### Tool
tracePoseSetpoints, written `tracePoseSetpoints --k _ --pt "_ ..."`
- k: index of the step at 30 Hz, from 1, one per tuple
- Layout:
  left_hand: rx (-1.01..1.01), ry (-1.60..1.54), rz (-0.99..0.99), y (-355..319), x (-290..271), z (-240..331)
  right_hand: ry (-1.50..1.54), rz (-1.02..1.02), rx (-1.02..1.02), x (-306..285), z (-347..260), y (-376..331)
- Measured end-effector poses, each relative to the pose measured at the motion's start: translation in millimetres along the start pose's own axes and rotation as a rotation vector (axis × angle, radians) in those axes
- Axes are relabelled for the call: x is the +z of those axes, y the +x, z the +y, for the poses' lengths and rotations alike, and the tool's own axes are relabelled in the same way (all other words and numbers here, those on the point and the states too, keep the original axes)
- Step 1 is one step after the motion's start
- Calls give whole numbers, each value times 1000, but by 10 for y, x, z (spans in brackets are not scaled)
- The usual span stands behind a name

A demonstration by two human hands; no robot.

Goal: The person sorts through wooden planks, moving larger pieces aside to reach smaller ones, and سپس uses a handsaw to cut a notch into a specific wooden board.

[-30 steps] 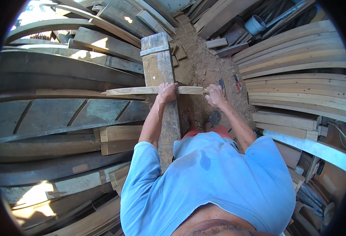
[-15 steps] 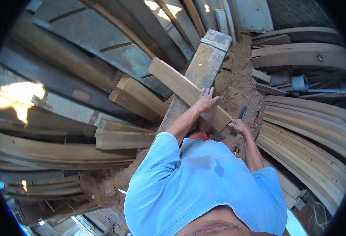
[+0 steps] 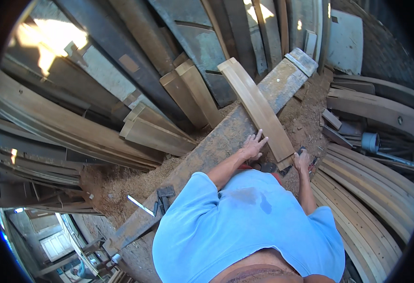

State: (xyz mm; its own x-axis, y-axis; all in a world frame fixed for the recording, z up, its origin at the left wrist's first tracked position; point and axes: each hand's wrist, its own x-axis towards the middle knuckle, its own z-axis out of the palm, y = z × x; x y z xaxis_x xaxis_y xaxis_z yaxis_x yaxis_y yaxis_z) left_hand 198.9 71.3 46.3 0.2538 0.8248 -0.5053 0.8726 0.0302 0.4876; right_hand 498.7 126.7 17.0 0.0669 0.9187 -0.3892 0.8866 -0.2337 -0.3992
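No packages, labels, signs or screens visible in the head view. The frame holds only bare timber, sawdust and hand tools, none of them carrying a sticker, tag or printed panel that can be made out.

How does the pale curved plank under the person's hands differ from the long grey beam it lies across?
The pale curved wooden plank is light tan, clean and thin; the long grey wooden beam is weathered, thick and dusted with sawdust. The plank bows along its length, while the beam runs nearly straight. The plank is shorter and crosses the beam at an angle. The left hand presses beside it. Both are sawn timber.
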Motion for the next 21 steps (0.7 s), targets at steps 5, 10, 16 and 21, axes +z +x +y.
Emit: tracePoseSetpoints --k 5,10,16,21 --pt "41 -129 36 15 113 -101 -42 7 -417 -49 -1066 -344" --pt "-71 -219 35 -190 358 -393 110 -378 -790 199 -2602 -1349" --pt "5 -238 -120 -1099 293 -1229 -175 -394 -853 1277 -2698 -1308" --pt "-347 -424 347 -2136 709 -2061 -433 -377 -705 1452 -2545 -1053"
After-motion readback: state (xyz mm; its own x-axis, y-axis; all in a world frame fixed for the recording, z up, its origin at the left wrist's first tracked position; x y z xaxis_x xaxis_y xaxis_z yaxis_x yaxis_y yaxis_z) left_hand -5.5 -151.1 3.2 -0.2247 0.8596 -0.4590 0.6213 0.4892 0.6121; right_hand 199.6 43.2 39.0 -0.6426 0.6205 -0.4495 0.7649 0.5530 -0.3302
